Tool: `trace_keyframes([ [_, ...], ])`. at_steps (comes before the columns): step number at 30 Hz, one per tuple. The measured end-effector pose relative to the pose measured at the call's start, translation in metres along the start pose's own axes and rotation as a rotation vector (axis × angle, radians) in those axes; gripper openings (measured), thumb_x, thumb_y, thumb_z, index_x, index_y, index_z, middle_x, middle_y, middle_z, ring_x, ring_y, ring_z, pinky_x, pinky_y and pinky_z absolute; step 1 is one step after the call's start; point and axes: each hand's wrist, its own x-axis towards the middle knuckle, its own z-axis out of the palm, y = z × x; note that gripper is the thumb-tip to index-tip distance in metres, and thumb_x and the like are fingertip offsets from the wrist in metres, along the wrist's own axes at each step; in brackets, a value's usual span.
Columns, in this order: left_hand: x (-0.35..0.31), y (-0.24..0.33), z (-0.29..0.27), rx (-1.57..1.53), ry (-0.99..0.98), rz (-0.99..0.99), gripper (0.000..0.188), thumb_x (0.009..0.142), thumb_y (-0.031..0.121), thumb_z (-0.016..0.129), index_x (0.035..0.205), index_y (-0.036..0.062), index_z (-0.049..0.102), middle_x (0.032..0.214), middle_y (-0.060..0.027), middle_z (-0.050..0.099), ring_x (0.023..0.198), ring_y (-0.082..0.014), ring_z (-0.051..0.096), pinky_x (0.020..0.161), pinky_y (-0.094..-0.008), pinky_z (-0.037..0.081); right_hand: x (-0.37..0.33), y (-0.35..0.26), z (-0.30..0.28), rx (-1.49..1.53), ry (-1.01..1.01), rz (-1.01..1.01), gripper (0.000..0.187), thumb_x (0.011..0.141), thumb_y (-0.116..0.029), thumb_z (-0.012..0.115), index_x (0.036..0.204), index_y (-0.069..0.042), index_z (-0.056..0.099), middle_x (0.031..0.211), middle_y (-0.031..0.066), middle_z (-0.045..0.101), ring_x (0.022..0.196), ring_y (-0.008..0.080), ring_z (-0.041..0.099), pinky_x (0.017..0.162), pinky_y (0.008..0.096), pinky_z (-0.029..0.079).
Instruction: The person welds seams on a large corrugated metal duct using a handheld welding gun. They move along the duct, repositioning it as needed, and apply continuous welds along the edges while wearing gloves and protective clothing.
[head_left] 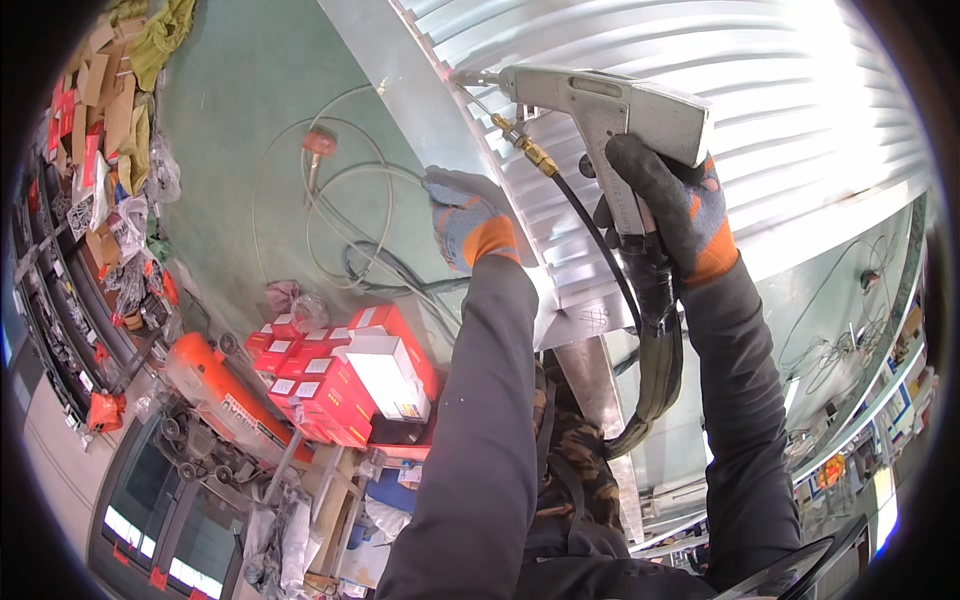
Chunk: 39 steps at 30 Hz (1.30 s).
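My right hand, in a grey, black and orange work glove, is closed around the grip of a pale grey handheld welding gun. Its nozzle meets the left edge strip of a ribbed silvery metal panel. A thin wire runs to the nozzle from a brass fitting on a black hose. My left hand, gloved alike, bears on the outer edge of the panel's flat strip, lower left of the nozzle. Its fingers look curled over that edge, though they are partly hidden.
A thick sleeved cable hangs from the gun's grip past my body. Looped cables and an orange-headed tool lie on the green floor. Red boxes, an orange cylinder and piled cartons stand at left.
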Motion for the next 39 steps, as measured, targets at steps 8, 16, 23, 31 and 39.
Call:
trace_keyframes([
  [8, -0.005, -0.01, 0.0, -0.022, 0.006, -0.013, 0.015, 0.083, 0.016, 0.064, 0.092, 0.0108, 0.074, 0.096, -0.011, 0.071, 0.092, -0.0277, 0.067, 0.077, -0.0379, 0.051, -0.001, 0.0, 0.003, 0.021, -0.012, -0.011, 0.032, 0.084, -0.023, 0.069, 0.103, 0.003, 0.061, 0.083, 0.0126, 0.066, 0.058, 0.0168, 0.064, 0.05, 0.0267, 0.051],
  [16, -0.007, -0.007, 0.0, -0.028, 0.009, -0.001, 0.014, 0.081, 0.014, 0.065, 0.092, 0.0104, 0.074, 0.098, -0.0119, 0.071, 0.092, -0.0293, 0.068, 0.074, -0.0398, 0.053, -0.002, 0.003, -0.001, 0.046, 0.021, -0.003, 0.032, 0.084, -0.023, 0.068, 0.102, 0.002, 0.061, 0.082, 0.0119, 0.066, 0.058, 0.0168, 0.064, 0.051, 0.0274, 0.051],
  [23, 0.003, -0.012, 0.01, -0.027, 0.031, -0.013, 0.014, 0.079, 0.012, 0.067, 0.092, 0.0101, 0.074, 0.099, -0.0128, 0.07, 0.092, -0.0306, 0.068, 0.072, -0.0414, 0.054, 0.002, 0.004, 0.002, 0.003, -0.007, -0.022, 0.033, 0.085, -0.024, 0.067, 0.103, 0.003, 0.061, 0.081, 0.0122, 0.066, 0.058, 0.0165, 0.064, 0.051, 0.027, 0.051],
  [31, 0.034, -0.034, 0.035, -0.01, -0.074, -0.064, 0.015, 0.079, 0.011, 0.068, 0.092, 0.0106, 0.074, 0.1, -0.013, 0.07, 0.093, -0.0311, 0.068, 0.071, -0.0425, 0.055, 0.0, -0.008, 0.016, 0.032, -0.016, 0.042, 0.035, 0.083, -0.025, 0.068, 0.103, 0.003, 0.061, 0.079, 0.0118, 0.066, 0.057, 0.0162, 0.063, 0.049, 0.0264, 0.051],
  [39, -0.026, 0.004, -0.045, -0.072, -0.118, 0.039, 0.017, 0.078, 0.011, 0.068, 0.094, 0.0117, 0.074, 0.101, -0.0135, 0.07, 0.095, -0.0307, 0.068, 0.073, -0.0428, 0.056, -0.004, -0.007, 0.005, -0.012, 0.033, 0.081, 0.034, 0.084, -0.025, 0.066, 0.102, 0.003, 0.06, 0.079, 0.0116, 0.065, 0.057, 0.0159, 0.063, 0.047, 0.0268, 0.05],
])
